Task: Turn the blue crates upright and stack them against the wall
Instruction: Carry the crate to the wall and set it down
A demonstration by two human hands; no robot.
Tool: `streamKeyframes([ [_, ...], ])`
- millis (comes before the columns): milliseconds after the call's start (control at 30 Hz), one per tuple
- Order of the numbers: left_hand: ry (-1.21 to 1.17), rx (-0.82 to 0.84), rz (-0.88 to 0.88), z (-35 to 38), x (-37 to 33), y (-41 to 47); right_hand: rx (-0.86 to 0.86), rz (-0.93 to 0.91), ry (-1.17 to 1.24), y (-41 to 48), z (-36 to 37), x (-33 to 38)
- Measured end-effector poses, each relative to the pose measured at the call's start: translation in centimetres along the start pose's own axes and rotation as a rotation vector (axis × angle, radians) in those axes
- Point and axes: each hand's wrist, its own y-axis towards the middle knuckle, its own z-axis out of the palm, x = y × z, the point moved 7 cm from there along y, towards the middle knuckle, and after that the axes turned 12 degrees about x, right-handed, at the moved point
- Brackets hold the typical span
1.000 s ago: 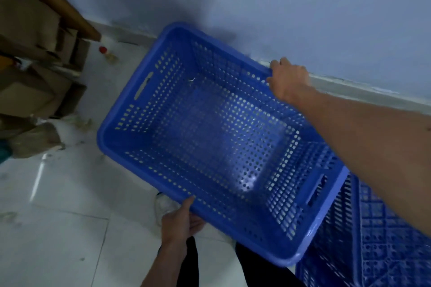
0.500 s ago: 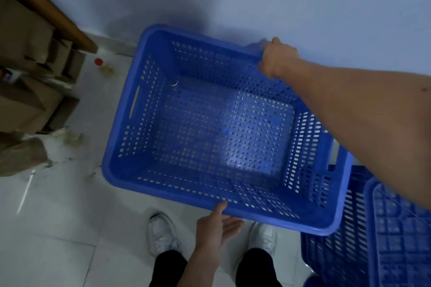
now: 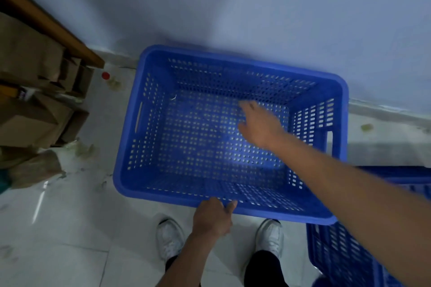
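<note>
Blue crate [image 3: 149, 112] lowered level | right hand [image 3: 261, 126] let go, fingers loose | left hand [image 3: 213, 216] grips rim

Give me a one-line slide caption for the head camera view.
Upright blue crate by the wall, left hand gripping its near rim, right hand open over its inside.

Open above and inside the upright blue crate [image 3: 163, 194]. Shut off behind by the wall [image 3: 233, 7], just beside the far rim. Crowded on the left by cardboard boxes [image 3: 30, 121], on the right by a second blue crate [image 3: 345, 256]. Free over the floor tiles [image 3: 58, 228], near left.
</note>
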Motion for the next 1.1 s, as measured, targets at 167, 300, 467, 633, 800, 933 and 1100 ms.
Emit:
streamKeyframes([
  [167,0.503,-0.130,0.169,-3.2,-3.5,-2.5,0.289,-0.011,0.098,-9.5,11.9,-1.6],
  [300,0.815,-0.197,0.339,-5.2,-2.1,-2.5,0.246,0.010,0.040,-13.8,17.5,-3.3],
  [467,1.209,-0.184,0.314,-5.2,0.4,-1.4,0.123,-0.001,-0.018,-14.3,18.6,-4.0],
  [633,1.343,-0.178,0.338,-5.1,-1.1,-1.9,0.087,-0.018,-0.182,-12.7,18.2,-4.7],
  [800,1.362,-0.198,0.293,-6.1,-2.4,-1.9,0.040,-0.029,-0.250,-11.7,17.3,-4.8],
  [933,1.327,-0.206,0.265,-6.7,-2.4,-1.5,0.054,-0.021,-0.298,-11.6,16.7,-4.3],
  [1100,1.031,-0.173,0.203,-6.4,-1.9,-2.0,0.128,0.087,-0.103,-13.4,16.3,-4.7],
])
